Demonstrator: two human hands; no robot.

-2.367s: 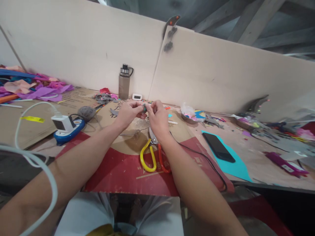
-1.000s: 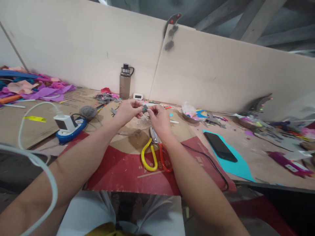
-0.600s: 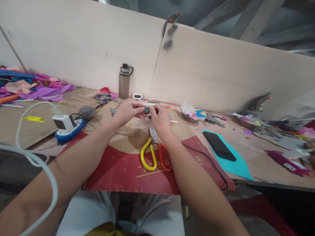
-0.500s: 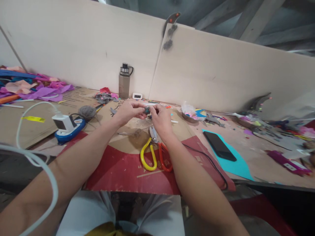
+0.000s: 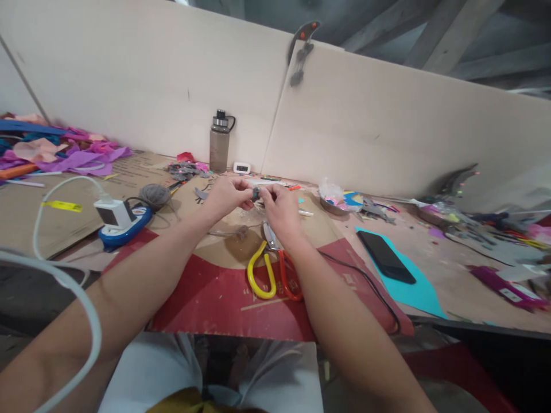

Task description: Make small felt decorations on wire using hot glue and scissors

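While two bare hands meet just beyond the scissors (image 5: 271,244), one small grey-green piece (image 5: 255,194) sits between their fingertips, its outline too small and covered to make out fully. The scissors, a single pair with one yellow and one red handle, lie on a red-and-tan cardboard sheet (image 5: 206,310) on the bench (image 5: 456,281), handles toward the person. Beyond them and to the left stand one water bottle (image 5: 219,150), upright, and one small white digital clock (image 5: 241,168). Left of the scissors are one ball of grey yarn (image 5: 154,195) and one blue power strip (image 5: 123,234) carrying one white charger (image 5: 114,213). To their right, one smartphone (image 5: 386,257) lies on one turquoise sheet (image 5: 419,295), and beyond them on that same side is one bowl (image 5: 332,209) with a clear plastic bag in it. The left hand (image 5: 228,198) reaches in beyond the scissors and to the left, thumb and forefinger pinching the piece, the other fingers curled. The right hand (image 5: 279,206), its forearm partly covering the red handle, pinches the piece's opposite side, its back turned upward. Both forearms slant inward from the near side, converging past the scissors.
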